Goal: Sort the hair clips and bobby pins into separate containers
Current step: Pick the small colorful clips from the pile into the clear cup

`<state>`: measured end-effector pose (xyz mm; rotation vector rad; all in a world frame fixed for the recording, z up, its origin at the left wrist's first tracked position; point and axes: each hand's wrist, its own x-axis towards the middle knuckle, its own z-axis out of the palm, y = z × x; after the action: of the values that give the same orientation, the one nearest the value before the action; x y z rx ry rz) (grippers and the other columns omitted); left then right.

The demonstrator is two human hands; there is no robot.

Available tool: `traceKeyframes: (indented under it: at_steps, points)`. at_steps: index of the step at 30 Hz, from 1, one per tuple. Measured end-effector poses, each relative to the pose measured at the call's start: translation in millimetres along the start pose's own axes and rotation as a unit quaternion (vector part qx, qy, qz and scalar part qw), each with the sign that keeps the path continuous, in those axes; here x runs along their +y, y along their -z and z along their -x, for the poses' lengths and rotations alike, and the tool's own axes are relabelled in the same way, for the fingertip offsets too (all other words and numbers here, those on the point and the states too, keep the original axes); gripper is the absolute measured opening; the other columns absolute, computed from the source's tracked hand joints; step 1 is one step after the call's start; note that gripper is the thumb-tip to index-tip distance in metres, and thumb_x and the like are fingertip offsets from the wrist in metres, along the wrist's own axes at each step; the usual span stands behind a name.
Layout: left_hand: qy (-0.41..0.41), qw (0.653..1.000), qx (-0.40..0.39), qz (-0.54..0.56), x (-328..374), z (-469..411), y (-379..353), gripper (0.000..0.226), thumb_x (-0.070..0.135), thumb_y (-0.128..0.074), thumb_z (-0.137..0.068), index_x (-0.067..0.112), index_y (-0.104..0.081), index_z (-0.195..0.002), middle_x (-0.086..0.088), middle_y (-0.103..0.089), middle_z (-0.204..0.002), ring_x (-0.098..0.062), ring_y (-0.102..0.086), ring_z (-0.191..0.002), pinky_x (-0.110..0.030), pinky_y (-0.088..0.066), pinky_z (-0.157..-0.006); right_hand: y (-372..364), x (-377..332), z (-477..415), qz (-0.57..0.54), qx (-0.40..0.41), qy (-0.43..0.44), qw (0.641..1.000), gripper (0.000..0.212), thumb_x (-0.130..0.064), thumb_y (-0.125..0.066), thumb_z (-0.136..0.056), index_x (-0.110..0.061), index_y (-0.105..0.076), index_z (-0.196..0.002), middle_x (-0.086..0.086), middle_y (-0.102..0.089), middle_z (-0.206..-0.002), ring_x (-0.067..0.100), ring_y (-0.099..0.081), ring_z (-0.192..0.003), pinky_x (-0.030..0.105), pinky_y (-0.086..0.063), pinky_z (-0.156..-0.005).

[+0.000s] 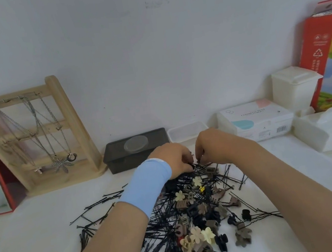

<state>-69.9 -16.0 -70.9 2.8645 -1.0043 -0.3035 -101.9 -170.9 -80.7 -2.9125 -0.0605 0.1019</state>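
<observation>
Here my left hand and right hand pinch pins at twelve o'clock of the pile, nearest the tub, probably for a short drop.

The white box reads "COSMETIC PUFF" and carries a barcode at its lower right. The red carton shows a recycling triangle; its other print is illegible.

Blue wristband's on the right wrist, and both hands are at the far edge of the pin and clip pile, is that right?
Not quite. The head view shows the blue wristband on the left wrist, not the right. The left hand and right hand are at the far edge of the pile.
</observation>
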Motion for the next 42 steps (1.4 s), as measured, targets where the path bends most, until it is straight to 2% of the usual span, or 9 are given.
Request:
traceKeyframes:
  at_steps: [5,11,16,19,23,28,32,36,42]
  points:
    - [0.011,0.998,0.010,0.069,-18,13,13,0.031,0.040,-0.072,-0.084,0.036,-0.068,-0.115,0.017,-0.062,-0.112,-0.009,-0.060,-0.105,-0.026,-0.046,-0.093,13,2,5,-0.055,0.044,0.020,0.997,0.015,-0.016,-0.070,-0.086,-0.020,-0.077,-0.099,-0.010,-0.064,-0.087,0.010,-0.061,-0.085,0.019,-0.048,-0.074]
    - [0.018,0.966,0.123,0.225,-67,55,29,0.018,0.026,-0.067,-0.091,0.035,-0.069,-0.106,0.020,-0.068,-0.105,0.001,-0.061,-0.101,-0.023,-0.045,-0.096,15,-38,5,-0.130,0.057,0.103,0.985,0.017,-0.017,-0.073,-0.083,-0.022,-0.078,-0.098,-0.018,-0.067,-0.084,-0.003,-0.062,-0.078,0.012,-0.048,-0.072]
    - [0.064,0.980,-0.015,0.185,-92,73,15,0.053,0.046,-0.071,-0.071,0.038,-0.056,-0.121,0.017,-0.064,-0.116,-0.006,-0.061,-0.106,-0.034,-0.047,-0.101,7,-87,-6,-0.109,0.027,0.164,0.980,0.020,-0.024,-0.075,-0.083,-0.025,-0.078,-0.102,-0.021,-0.063,-0.080,-0.008,-0.054,-0.067,0.006,-0.036,-0.061]
    - [0.065,0.979,-0.073,0.178,-98,72,10,0.085,0.061,-0.077,-0.055,0.035,-0.048,-0.130,0.016,-0.059,-0.126,-0.009,-0.057,-0.115,-0.038,-0.042,-0.107,4,-98,-8,-0.143,-0.026,0.181,0.973,0.024,-0.024,-0.076,-0.083,-0.028,-0.077,-0.107,-0.018,-0.071,-0.083,-0.001,-0.064,-0.070,0.013,-0.048,-0.067]
    - [0.057,0.983,-0.084,0.154,-95,66,3,0.089,0.052,-0.088,-0.060,0.039,-0.043,-0.136,0.017,-0.053,-0.132,-0.012,-0.052,-0.121,-0.037,-0.038,-0.109,18,-76,-14,-0.239,0.021,0.123,0.963,0.023,-0.009,-0.064,-0.092,-0.022,-0.074,-0.108,-0.003,-0.076,-0.091,0.007,-0.070,-0.064,0.022,-0.054,-0.054]
    - [0.050,0.984,-0.050,0.161,-93,59,-1,0.077,0.043,-0.087,-0.064,0.037,-0.046,-0.129,0.014,-0.056,-0.127,-0.014,-0.054,-0.115,-0.038,-0.042,-0.104,17,-38,-25,-0.063,0.061,0.004,0.996,0.021,-0.008,-0.060,-0.093,-0.022,-0.076,-0.099,-0.010,-0.070,-0.087,0.004,-0.065,-0.063,0.011,-0.045,-0.051]
    - [0.039,0.987,-0.041,0.151,-89,58,-1,0.075,0.042,-0.086,-0.066,0.037,-0.047,-0.130,0.014,-0.053,-0.131,-0.013,-0.053,-0.118,-0.037,-0.041,-0.105,-1,-32,-20,0.125,0.043,-0.025,0.991,0.036,-0.003,-0.057,-0.092,-0.027,-0.072,-0.115,0.002,-0.066,-0.117,0.020,-0.066,-0.094,0.029,-0.055,-0.078]
    - [0.031,0.988,-0.039,0.147,-87,60,-1,0.078,0.042,-0.087,-0.066,0.035,-0.048,-0.133,0.015,-0.052,-0.132,-0.011,-0.052,-0.118,-0.034,-0.040,-0.104,-12,-36,-18,0.214,0.054,0.000,0.975,0.059,0.014,-0.051,-0.082,-0.025,-0.067,-0.123,0.006,-0.064,-0.121,0.027,-0.066,-0.101,0.035,-0.057,-0.082]
    - [0.019,0.987,-0.028,0.157,-82,59,-1,0.080,0.042,-0.087,-0.065,0.037,-0.045,-0.134,0.017,-0.053,-0.127,-0.010,-0.053,-0.114,-0.034,-0.042,-0.101,-10,-46,-13,0.241,0.054,0.010,0.969,0.029,0.007,-0.058,-0.084,-0.013,-0.070,-0.102,0.005,-0.066,-0.103,0.023,-0.065,-0.090,0.028,-0.049,-0.071]
